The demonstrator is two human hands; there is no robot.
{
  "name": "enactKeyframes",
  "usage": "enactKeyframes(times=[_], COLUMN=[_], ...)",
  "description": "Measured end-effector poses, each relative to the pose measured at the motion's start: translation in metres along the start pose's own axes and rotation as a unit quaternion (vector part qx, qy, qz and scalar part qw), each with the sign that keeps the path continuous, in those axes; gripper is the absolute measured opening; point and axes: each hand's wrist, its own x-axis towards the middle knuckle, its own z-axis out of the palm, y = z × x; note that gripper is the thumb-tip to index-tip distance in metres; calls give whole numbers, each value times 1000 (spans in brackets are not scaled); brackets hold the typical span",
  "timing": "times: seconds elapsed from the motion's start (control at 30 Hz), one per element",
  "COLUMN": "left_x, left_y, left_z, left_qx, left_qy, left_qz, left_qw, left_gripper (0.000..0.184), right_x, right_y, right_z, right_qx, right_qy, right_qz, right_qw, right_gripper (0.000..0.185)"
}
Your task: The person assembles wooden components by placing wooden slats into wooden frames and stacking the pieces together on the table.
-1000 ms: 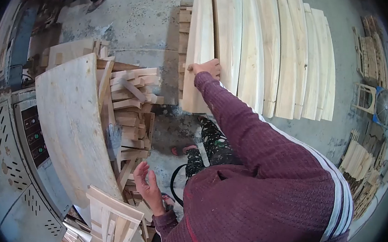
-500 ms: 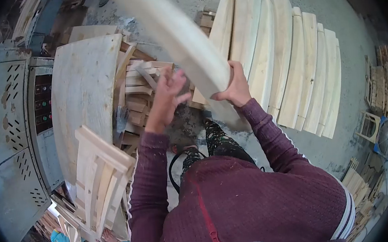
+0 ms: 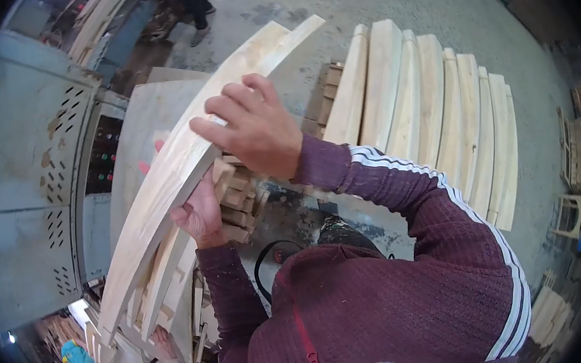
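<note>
A long, curved wooden board (image 3: 159, 186) slants across the view from lower left to the top middle, held up above a worktop. My left hand (image 3: 200, 210) supports it from beneath, with the thumb on the near side and fingertips showing past the far edge. Over the board's upper part is my right hand (image 3: 251, 126), its fingers bent and spread against the near edge and face; its thumb is hidden. Below the board, other curved wooden pieces (image 3: 164, 279) are partly covered.
Several curved boards (image 3: 428, 100) stand in a row on the right. Small wood blocks (image 3: 240, 193) are stacked behind my left hand. A metal cabinet (image 3: 20, 170) stands left. Another person's hand (image 3: 163, 341) is at lower left, and someone's legs (image 3: 188, 4) show at the top.
The board has swung from the right over to the left. My left hand, free before, is now under it. My right hand has moved from gripping its near end to its upper part.
</note>
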Motion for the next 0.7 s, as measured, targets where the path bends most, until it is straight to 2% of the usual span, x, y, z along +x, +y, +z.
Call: enactKeyframes(times=[0.1,0.2,0.23,0.33,0.37,0.43,0.63,0.7], left_x=[-6,-22,-30,-53,-62,-78,-132,-144], left_y=[46,104,125,182,206,255,390,425], left_z=[-12,-42,-56,-82,-102,-126,-246,-261], left_qx=[34,111,133,45,89,135,-118,-17], left_qy=[-10,-2,40,176,115,53,193,185], left_qz=[57,106,115,151,171,195,205,214], left_qw=[998,988,984,972,974,970,952,959], left_gripper=[112,115,116,118,118,118,88,79], right_x=[28,44,47,53,55,55,61,64], right_y=[-41,-87,-105,-165,-188,-232,-357,-390], right_z=[15,32,41,64,75,91,145,156], right_qx=[46,79,84,97,113,125,164,154], right_qy=[15,14,31,54,92,106,164,162], right_qz=[-81,-134,-146,-179,-186,-200,-208,-212], right_qw=[996,988,985,978,972,966,950,951], right_gripper=[24,20,12,8,8,9,12,12])
